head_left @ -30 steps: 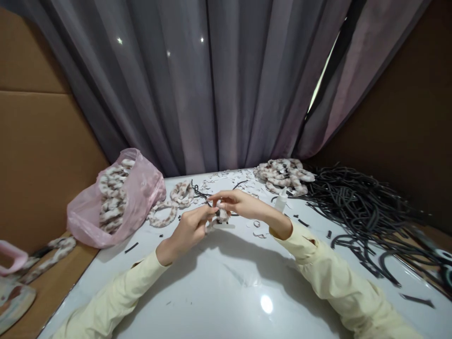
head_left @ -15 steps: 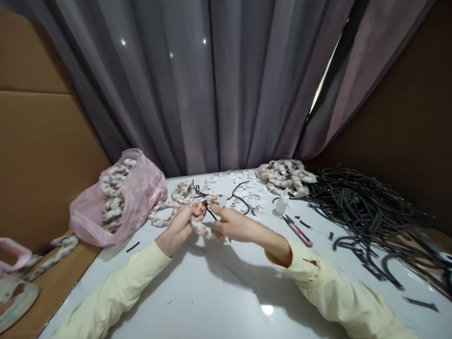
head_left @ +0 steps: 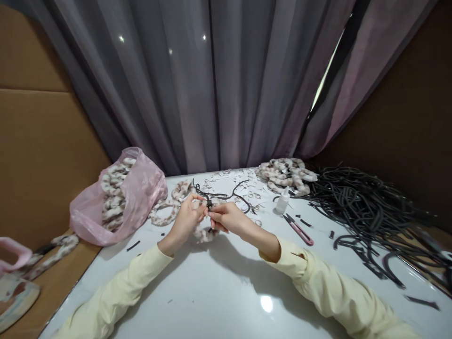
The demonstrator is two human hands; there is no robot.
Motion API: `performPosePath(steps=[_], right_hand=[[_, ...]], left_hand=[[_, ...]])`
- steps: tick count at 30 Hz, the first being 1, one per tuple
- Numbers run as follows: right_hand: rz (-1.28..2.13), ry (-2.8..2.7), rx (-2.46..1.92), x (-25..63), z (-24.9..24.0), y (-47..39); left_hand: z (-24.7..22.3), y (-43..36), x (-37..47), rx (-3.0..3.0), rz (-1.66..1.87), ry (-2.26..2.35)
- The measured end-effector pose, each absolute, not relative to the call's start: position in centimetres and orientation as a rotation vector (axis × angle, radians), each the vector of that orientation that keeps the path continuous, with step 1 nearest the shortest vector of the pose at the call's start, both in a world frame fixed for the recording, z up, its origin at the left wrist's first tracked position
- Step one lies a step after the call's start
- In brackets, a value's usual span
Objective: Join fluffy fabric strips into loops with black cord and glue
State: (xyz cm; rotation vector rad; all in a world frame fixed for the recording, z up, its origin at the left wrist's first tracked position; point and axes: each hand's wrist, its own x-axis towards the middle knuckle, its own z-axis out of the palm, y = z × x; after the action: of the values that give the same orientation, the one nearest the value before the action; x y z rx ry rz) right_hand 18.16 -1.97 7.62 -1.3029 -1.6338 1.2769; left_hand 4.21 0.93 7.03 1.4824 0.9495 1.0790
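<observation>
Near the middle of the white table, my left hand (head_left: 187,217) pinches a white and brown fluffy strip (head_left: 205,234) at a dark joint (head_left: 209,204). My right hand (head_left: 229,217) meets it from the right, fingers closed on the same dark joint. The fingertips of both hands almost touch and partly cover the joint. Part of the strip hangs below the hands. More fluffy loops (head_left: 164,213) lie just left of my left hand. Thin black cords (head_left: 237,194) rest behind my hands.
A pink bag (head_left: 141,188) of fluffy strips stands left. To the right are a white bottle (head_left: 283,201), pink-handled snips (head_left: 299,230), a fluffy pile (head_left: 286,175) and a black cord heap (head_left: 360,202). A grey curtain (head_left: 233,84) hangs behind the table.
Both hands have come closer together around the dark joint. The black piece that stuck out between them now points less visibly downward, and a small dark scrap shows left of my left wrist.
</observation>
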Motion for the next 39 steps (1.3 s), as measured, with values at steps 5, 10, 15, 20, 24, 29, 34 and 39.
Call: performPosePath(steps=[5,10,15,20,24,29,34,39], right_hand=[[1.111,-1.848,-1.307,19.0,8.4,-1.8],[0.877,-2.039,-1.313,19.6,9.1,-2.6],[0.268,-2.306,-1.545,19.1,9.6,-4.4],[-0.056,-2.416,-1.472,19.2,10.1,-4.5],[0.092,-2.299,-1.36,20.2,10.3,-3.5],[0.282,-2.142,-1.352,20.5,10.4,-2.9],[0.298,-2.106,-1.388,20.6,10.6,-2.8],[0.291,-2.131,-1.366,21.1,10.4,-2.4]], left_hand=[[6.8,0.5,4.2,1.906,1.112,1.128],[6.8,0.0,4.2,2.151,1.096,1.19],[6.1,0.1,4.0,2.394,1.115,1.088],[6.6,0.1,4.2,2.238,0.998,0.973],[7.7,-0.1,4.3,1.93,0.962,0.916],[8.0,-0.6,4.4,1.726,0.93,0.852],[8.0,-1.1,4.7,1.666,0.847,0.833],[7.8,-1.0,4.9,1.607,0.818,0.856]])
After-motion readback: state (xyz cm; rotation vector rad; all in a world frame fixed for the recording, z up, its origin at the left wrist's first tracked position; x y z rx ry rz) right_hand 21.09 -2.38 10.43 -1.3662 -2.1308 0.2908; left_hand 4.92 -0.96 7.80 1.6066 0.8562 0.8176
